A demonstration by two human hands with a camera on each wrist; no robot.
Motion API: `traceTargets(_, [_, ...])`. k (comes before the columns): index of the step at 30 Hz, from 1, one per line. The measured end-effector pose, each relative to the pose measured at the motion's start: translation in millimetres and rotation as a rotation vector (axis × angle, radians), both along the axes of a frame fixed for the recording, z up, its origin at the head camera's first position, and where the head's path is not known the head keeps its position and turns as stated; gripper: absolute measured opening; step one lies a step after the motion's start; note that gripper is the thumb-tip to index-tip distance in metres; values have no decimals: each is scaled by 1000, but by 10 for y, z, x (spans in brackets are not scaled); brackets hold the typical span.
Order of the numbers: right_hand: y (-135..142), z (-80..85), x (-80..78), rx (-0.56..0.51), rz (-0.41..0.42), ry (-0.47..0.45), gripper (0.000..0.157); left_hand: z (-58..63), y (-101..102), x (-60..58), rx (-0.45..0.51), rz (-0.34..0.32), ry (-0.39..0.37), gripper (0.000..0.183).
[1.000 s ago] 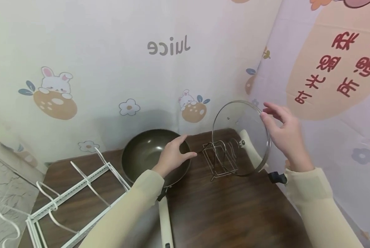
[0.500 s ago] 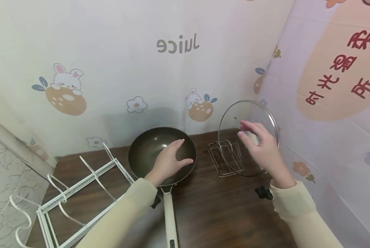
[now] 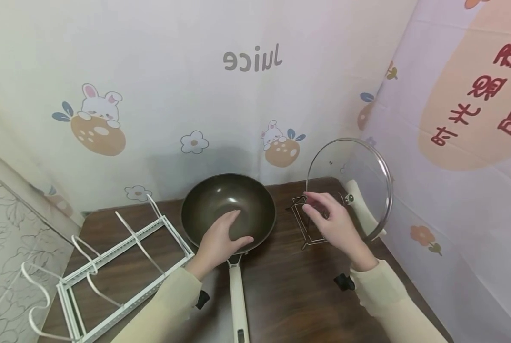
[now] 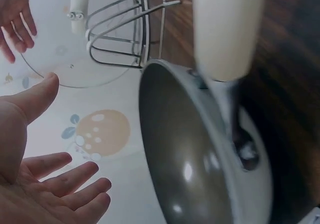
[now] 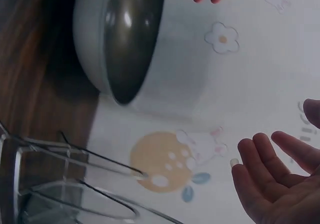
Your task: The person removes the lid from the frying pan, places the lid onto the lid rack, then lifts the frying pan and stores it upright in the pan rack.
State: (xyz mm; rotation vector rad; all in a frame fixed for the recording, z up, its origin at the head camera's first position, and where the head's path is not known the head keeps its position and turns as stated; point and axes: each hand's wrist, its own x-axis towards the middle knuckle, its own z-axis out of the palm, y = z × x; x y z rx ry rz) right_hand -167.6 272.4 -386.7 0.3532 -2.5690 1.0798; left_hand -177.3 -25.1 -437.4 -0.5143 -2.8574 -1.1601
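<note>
In the head view my left hand [image 3: 218, 240] hovers over the near side of a dark wok [image 3: 255, 209], its fingers relaxed and holding nothing. The wok's cream handle [image 3: 237, 300] points toward me. My right hand [image 3: 330, 221] is in the air in front of a small wire rack [image 3: 300, 221], overlapping it in this view, with loosely bent fingers and nothing in them. A glass pot lid [image 3: 336, 162] with a metal rim stands upright in that rack, its cream handle [image 3: 360, 207] facing right. The left wrist view shows the left palm [image 4: 55, 194] beside the wok [image 4: 175, 149].
A white metal rack [image 3: 122, 257] with several curved wire dividers lies on the left of the brown wooden table [image 3: 298, 295]. Printed cloth [image 3: 195, 95] hangs behind the table and along its right side.
The right hand has left the lid's rim and come left and down, in front of the rack. The left hand has drawn back slightly toward me. The lid stays standing; the view has shifted left.
</note>
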Motion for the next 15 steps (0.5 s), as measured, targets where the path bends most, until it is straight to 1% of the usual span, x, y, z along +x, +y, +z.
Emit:
traceTargets(7, [-200,-325,4,-44,53,-171,36,-161,-182,104,11,46,-22,80])
traceTargets(11, [-344,-471,34,-49,83,-272,39,-251,-321,145,26,89,-30,78])
traceTargets(15, [-499,-591,73,-67,115,-378,41,-313,-474,172,29,132,-24,78])
